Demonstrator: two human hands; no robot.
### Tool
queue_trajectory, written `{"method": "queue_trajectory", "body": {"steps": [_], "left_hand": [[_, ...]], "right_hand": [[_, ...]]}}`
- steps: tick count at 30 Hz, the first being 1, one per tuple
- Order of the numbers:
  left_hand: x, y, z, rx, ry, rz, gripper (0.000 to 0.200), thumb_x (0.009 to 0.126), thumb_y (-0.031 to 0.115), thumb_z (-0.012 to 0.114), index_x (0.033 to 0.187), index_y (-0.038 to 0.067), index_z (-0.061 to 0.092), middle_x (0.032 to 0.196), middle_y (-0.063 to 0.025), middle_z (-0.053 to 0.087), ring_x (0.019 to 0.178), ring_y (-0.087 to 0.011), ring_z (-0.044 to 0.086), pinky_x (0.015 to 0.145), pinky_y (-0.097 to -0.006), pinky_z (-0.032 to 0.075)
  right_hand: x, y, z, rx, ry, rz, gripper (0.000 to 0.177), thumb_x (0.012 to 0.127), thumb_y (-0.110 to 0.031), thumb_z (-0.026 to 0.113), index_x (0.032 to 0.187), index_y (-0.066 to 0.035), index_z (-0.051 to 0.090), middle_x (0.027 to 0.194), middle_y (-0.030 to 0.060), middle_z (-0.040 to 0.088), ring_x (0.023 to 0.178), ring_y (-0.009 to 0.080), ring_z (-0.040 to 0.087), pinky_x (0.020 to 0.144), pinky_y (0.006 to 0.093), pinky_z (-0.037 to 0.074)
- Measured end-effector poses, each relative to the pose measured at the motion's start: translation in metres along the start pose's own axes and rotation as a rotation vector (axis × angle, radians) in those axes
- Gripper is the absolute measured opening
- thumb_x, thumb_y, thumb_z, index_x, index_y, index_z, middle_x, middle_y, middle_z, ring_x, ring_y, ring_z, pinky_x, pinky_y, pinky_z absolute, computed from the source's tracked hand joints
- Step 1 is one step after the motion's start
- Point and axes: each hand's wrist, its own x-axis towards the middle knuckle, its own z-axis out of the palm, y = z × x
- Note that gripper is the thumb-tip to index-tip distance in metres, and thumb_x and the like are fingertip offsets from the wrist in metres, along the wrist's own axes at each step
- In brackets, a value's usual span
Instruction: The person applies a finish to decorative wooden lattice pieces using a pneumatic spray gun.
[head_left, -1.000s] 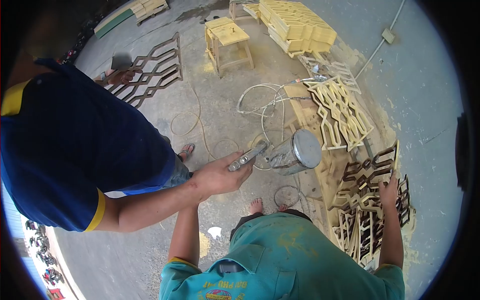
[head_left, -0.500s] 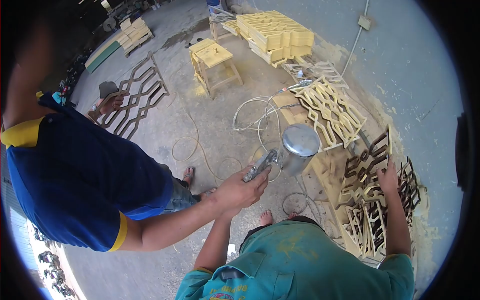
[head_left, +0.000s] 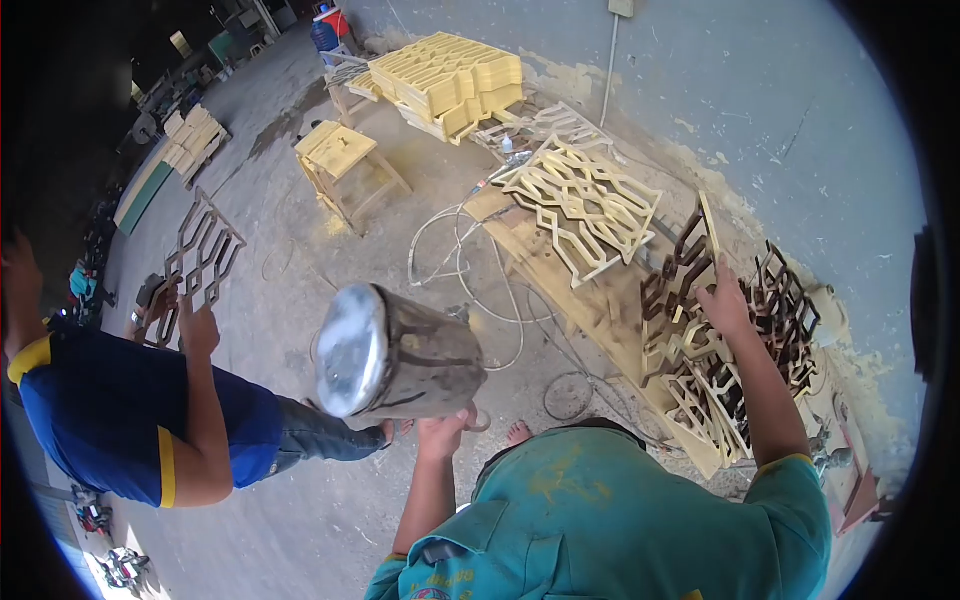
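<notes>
My left hand [head_left: 443,434] is closed at the underside of a spray gun, whose metal cup [head_left: 425,350] lies tilted with its shiny round end facing left. The cup hides most of the gun, though a curved hook shows beside my fingers. My right hand [head_left: 726,302] grips the edge of a dark brown zigzag lattice panel [head_left: 690,262], which stands upright among other panels. At left, a co-worker in a blue shirt [head_left: 130,405] holds another brown lattice panel [head_left: 205,245] in both hands, with a dark block [head_left: 152,290] at one of them.
Pale yellow lattice panels [head_left: 585,205] lie on a board [head_left: 520,240] along the wall. More yellow panels [head_left: 450,75] are stacked at the back, near a small yellow-topped stand [head_left: 338,148]. Hoses [head_left: 520,320] loop over the floor. Dark panels [head_left: 785,320] lean at right.
The co-worker's hand has let go of the spray gun and gone back to the lattice panel. My left hand now holds the gun, which has moved left in view.
</notes>
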Motion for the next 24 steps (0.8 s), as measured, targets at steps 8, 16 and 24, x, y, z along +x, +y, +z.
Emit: {"method": "queue_trajectory", "body": {"steps": [8,16,24], "left_hand": [[0.043,0.015,0.029,0.059,-0.157,0.053,0.076,0.086,0.022,0.065,0.149,0.018,0.021,0.08,-0.0135,0.059,0.071,-0.0243,0.057,0.07,-0.0407,0.048],[0.013,-0.027,0.076,0.095,-0.083,-0.132,0.072,0.087,0.025,0.066,0.145,0.01,0.027,0.069,-0.0019,0.05,0.066,-0.0159,0.051,0.076,-0.0418,0.048],[0.024,-0.063,0.11,0.096,-0.076,-0.379,0.063,0.088,0.026,0.063,0.141,0.008,0.034,0.083,-0.006,0.058,0.078,-0.0192,0.057,0.084,-0.0425,0.048]], "right_hand": [[0.019,0.044,0.007,0.511,-0.227,0.256,0.045,0.084,-0.034,0.054,0.094,0.009,0.06,0.08,0.0263,0.063,0.085,0.0397,0.063,0.077,0.0433,0.046],[0.014,0.046,-0.023,0.352,-0.114,0.229,0.042,0.086,-0.033,0.051,0.093,0.008,0.06,0.089,0.0306,0.061,0.091,0.0454,0.059,0.083,0.0478,0.045],[-0.017,0.106,-0.099,0.72,-0.056,0.034,0.028,0.097,-0.024,0.05,0.107,0.001,0.058,0.074,0.0024,0.056,0.072,0.0106,0.052,0.069,0.0276,0.044]]}}
